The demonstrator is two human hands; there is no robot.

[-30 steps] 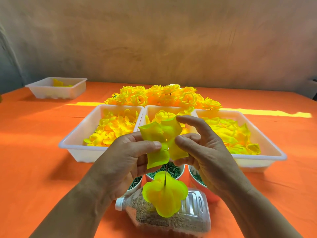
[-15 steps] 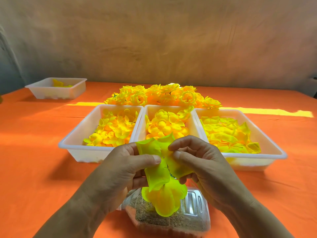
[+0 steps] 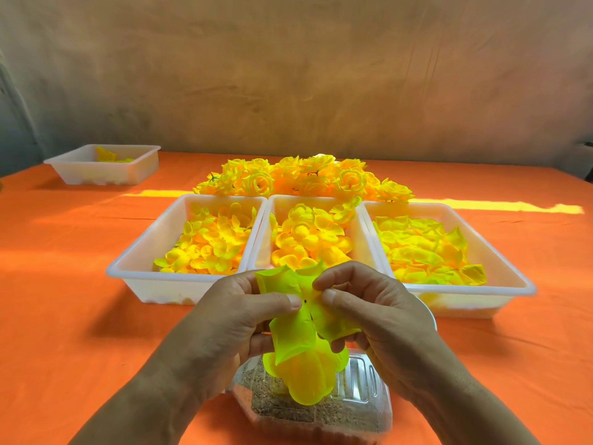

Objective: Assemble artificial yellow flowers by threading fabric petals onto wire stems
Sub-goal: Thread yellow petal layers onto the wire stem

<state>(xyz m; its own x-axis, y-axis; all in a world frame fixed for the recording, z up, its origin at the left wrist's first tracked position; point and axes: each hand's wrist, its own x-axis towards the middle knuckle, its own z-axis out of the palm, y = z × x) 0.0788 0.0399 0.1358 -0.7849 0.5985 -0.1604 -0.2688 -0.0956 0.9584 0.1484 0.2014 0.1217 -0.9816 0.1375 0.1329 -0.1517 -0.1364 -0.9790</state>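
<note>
Since the stem tip (image 3: 305, 301) shows between the thumbs, left grip (image 3: 237, 319) and right grip (image 3: 375, 309) each pinch the petal (image 3: 285, 284) taut, near centre over the box (image 3: 356, 409), probably to seat it straight.

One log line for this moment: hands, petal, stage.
stage: threading petal piece | left hand: pinches petal piece | right hand: pinches petal piece | beneath: lower petal layer

Bright, warm light. A sun strip (image 3: 494, 207) crosses the cloth (image 3: 64, 284). Soft shadow lies left of my left hand (image 3: 237, 322). The petal (image 3: 290, 338) glares neon. Sharp; edges bow slightly.
</note>
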